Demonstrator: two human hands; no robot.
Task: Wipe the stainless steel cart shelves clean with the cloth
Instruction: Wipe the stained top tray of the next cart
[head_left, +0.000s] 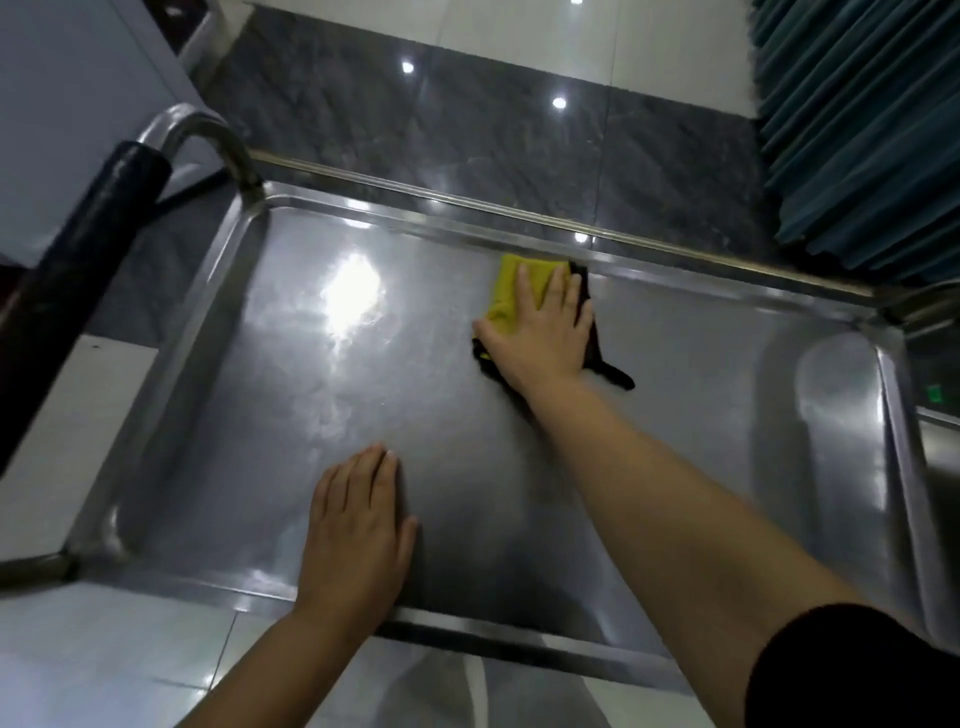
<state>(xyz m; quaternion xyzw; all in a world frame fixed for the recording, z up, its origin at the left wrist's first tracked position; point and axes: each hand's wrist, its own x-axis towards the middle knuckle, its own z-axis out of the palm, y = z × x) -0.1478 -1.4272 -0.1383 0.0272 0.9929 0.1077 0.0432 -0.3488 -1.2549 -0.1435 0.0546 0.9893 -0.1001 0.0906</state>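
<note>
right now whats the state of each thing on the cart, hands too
cloth: flat on the shelf near the far rim, pressed under the right hand
right hand: fingers spread, palm down on the cloth
left hand: flat on the bare shelf, holding nothing
shelf: upright, shiny, streaky glare

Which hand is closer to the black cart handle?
Left. The left hand lies flat on the shelf near the front edge, on the same side as the black cart handle. The right hand presses the cloth farther away, by the back rim.
</note>
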